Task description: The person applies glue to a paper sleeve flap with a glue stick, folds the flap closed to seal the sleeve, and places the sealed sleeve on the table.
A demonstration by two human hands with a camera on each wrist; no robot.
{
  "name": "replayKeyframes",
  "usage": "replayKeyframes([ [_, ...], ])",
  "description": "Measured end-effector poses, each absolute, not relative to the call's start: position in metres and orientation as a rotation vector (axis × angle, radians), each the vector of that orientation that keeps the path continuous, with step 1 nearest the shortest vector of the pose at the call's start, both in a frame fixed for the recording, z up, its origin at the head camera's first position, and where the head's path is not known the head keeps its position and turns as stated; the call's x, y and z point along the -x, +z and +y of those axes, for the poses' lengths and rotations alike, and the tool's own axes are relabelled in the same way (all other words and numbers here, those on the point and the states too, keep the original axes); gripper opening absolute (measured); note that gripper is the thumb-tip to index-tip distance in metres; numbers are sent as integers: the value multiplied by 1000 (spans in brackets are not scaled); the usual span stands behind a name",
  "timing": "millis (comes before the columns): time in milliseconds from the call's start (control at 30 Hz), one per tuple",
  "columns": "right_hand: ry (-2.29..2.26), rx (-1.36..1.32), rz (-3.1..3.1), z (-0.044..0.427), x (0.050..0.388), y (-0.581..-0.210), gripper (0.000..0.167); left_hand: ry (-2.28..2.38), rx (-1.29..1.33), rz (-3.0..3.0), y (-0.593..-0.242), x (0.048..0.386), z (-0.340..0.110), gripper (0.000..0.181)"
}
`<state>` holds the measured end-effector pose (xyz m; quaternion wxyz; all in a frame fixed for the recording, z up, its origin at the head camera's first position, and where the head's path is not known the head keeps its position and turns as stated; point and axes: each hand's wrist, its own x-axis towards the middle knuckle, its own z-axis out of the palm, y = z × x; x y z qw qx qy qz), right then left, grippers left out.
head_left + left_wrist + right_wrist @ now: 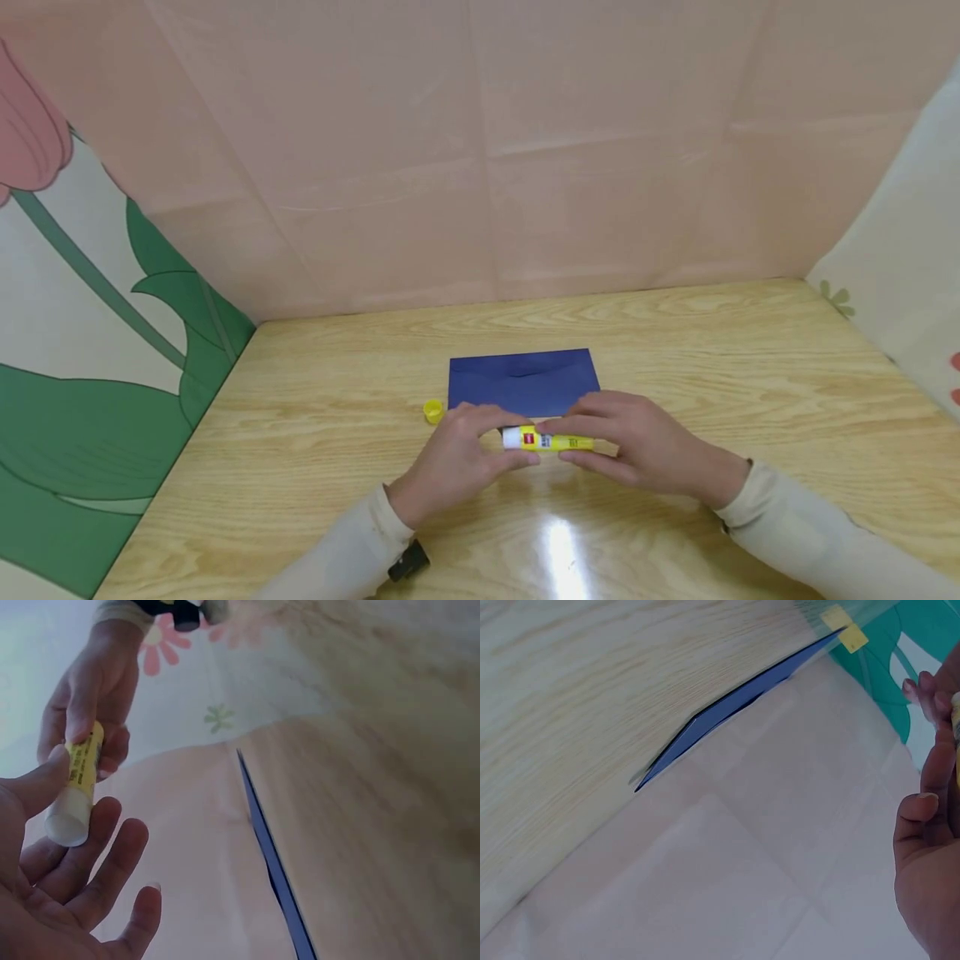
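Note:
Between my two hands a yellow glue stick (558, 442) lies level above the table, its white end to the left. My left hand (468, 454) pinches that white end between thumb and fingers. At the yellow end, my right hand (637, 442) grips the tube with thumb and fingers; in the left wrist view the right thumb lies along the label. Just behind the hands lies a dark blue envelope (521, 379), flap side up. A small yellow cap (432, 411) stands on the table by the envelope's left edge, close to my left hand.
The wood-grain table (315, 383) runs back to a pink cloth backdrop (480, 167). A panel with painted green leaves (90, 433) borders the left side, and a pale panel (907, 250) borders the right. A black strap piece (408, 562) shows by my left sleeve.

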<state>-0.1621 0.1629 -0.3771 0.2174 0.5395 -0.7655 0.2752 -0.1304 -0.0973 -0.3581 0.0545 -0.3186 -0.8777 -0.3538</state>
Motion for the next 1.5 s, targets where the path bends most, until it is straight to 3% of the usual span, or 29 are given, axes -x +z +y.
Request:
replayKeyframes([
  [200, 801, -1445, -2159, 166, 163, -377, 32, -1044, 971, -2731, -350, 138, -109, 63],
  [600, 789, -1418, -2205, 167, 162, -375, 37, -679, 602, -3104, -339, 169, -152, 68],
  [1067, 764, -1420, -2209, 166, 162, -375, 34, -410, 516, -3196, -363, 183, -170, 37],
  [1500, 765, -1420, -2213, 166, 162, -375, 35, -491, 511, -3136, -364, 185, -168, 25],
])
